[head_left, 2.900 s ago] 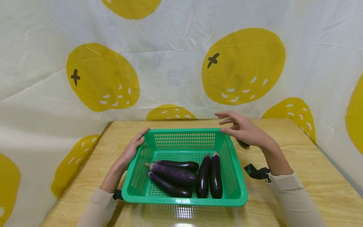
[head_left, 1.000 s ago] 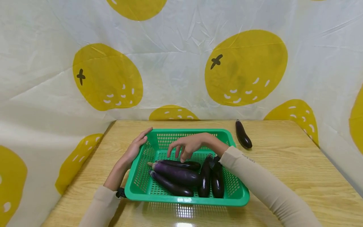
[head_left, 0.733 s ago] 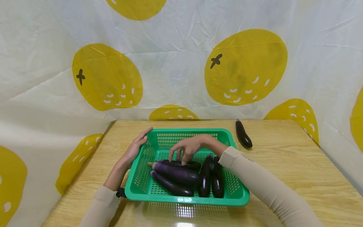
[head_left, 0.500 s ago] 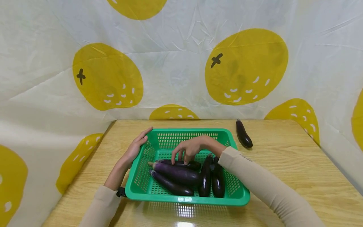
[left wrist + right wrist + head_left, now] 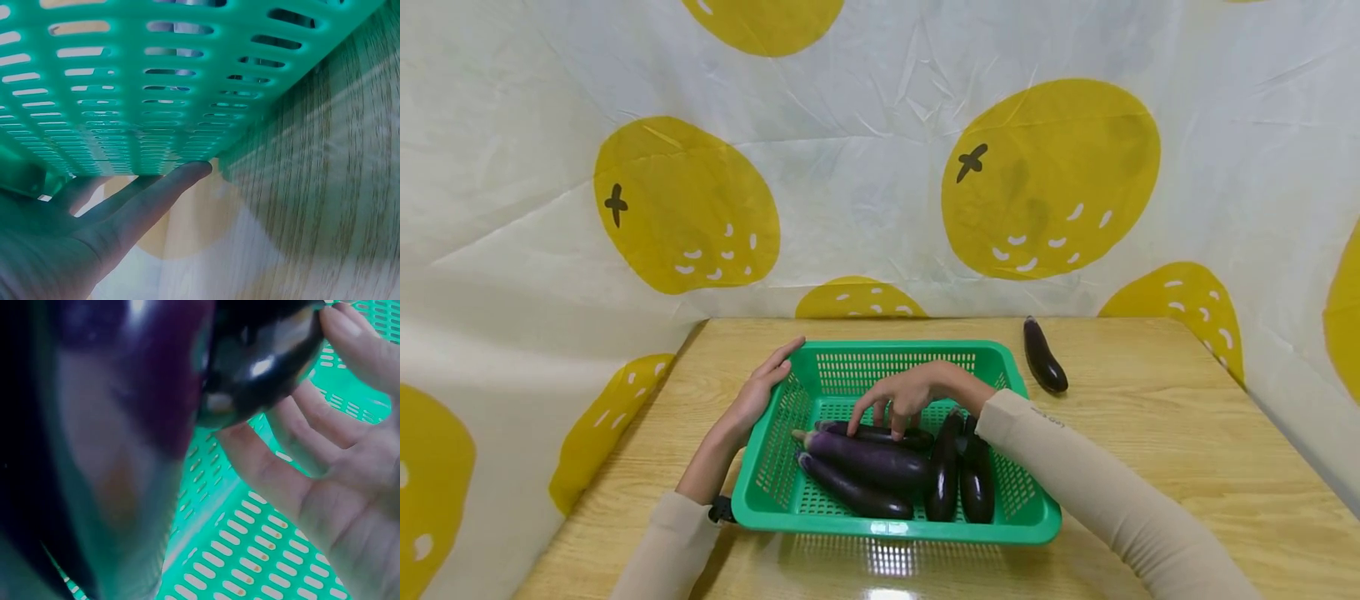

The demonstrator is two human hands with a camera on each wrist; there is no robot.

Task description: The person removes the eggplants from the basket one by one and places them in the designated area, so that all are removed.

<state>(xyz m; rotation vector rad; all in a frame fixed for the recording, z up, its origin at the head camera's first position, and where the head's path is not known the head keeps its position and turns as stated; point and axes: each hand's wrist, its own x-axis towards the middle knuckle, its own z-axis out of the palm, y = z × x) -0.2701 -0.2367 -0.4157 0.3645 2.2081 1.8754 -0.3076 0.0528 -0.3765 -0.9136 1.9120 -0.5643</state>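
Note:
A green plastic basket point(image 5: 895, 528) with slotted walls holds several eggplants. My left hand point(image 5: 754, 396) rests at its left back corner; in the left wrist view the fingers point(image 5: 156, 203) stretch straight along the outside of the slotted wall. Down inside the basket, my right hand point(image 5: 908, 392) pinches the rearmost eggplant point(image 5: 875, 432) from above. The right wrist view shows thumb and fingers on either side of that dark eggplant point(image 5: 262, 369). A thicker purple eggplant point(image 5: 872, 461) lies right in front of it, with a slimmer one point(image 5: 857, 492) nearer the front.
Two eggplants point(image 5: 942, 479) lie front to back at the basket's right end, partly under the right wrist. One more eggplant point(image 5: 1043, 358) lies on the wooden table point(image 5: 1150, 433) beyond the right back corner. A fruit-print cloth point(image 5: 857, 200) hangs behind the table.
My right hand has left the eggplant on the table, crossed left into the basket and lowered onto the rearmost eggplant, its fingers now around it. The left hand has stayed at its corner.

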